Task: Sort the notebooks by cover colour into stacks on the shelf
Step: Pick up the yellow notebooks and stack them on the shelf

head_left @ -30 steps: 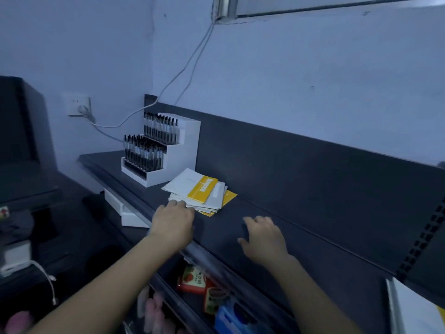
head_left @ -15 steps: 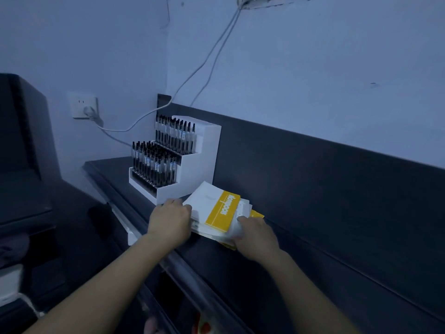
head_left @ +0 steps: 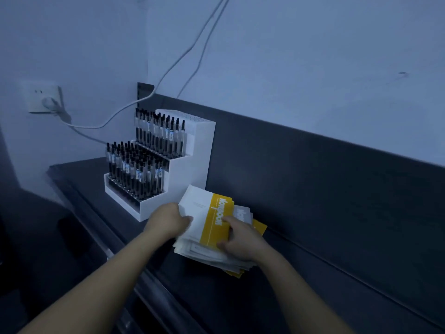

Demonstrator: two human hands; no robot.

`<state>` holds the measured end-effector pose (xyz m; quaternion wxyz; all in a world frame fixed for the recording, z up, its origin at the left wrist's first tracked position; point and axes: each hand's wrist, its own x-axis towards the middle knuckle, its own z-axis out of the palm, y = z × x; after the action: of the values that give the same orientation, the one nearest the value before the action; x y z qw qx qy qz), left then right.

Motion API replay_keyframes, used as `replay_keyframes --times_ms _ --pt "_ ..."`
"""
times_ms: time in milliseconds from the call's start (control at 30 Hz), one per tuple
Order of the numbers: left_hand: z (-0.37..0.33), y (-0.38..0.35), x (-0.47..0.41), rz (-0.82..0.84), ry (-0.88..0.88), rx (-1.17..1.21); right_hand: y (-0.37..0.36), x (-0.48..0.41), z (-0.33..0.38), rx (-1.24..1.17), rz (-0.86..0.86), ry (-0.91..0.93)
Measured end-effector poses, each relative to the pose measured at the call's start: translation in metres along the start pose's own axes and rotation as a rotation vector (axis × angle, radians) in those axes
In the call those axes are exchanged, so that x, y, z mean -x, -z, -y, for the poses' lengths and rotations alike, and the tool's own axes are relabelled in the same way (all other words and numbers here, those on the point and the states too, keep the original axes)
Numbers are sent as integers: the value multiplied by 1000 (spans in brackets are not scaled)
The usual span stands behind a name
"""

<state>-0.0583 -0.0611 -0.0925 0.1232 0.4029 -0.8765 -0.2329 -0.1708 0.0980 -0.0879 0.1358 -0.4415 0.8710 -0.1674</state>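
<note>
Dim blue light: a dark shelf point(head_left: 216, 300) w/ a tall back panel runs along the wall. At its left end stands a white two-tier pen stand point(head_left: 192, 169) packed w/ black pens. Just right of it is an untidy, fanned stack of notebooks point(head_left: 202, 253): thin, white covers w/ a yellow band & white lettering, yellow corners poking out below. Can't tell if it's resting or lifted. Left hand point(head_left: 168, 219) grips the stack's left edge; right hand point(head_left: 240, 242) curls over the band, pinching the right side.
</note>
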Motion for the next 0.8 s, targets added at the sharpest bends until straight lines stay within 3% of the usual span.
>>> replay_keyframes --times_ms 200,467,800 --pt "-1 5 -23 98 64 280 0 -8 2 -109 -22 -56" --pt "-7 11 -16 174 111 738 1 2 9 -460 -259 -200" --pt "-34 -5 19 289 17 833 1 55 -4 -823 -433 -427"
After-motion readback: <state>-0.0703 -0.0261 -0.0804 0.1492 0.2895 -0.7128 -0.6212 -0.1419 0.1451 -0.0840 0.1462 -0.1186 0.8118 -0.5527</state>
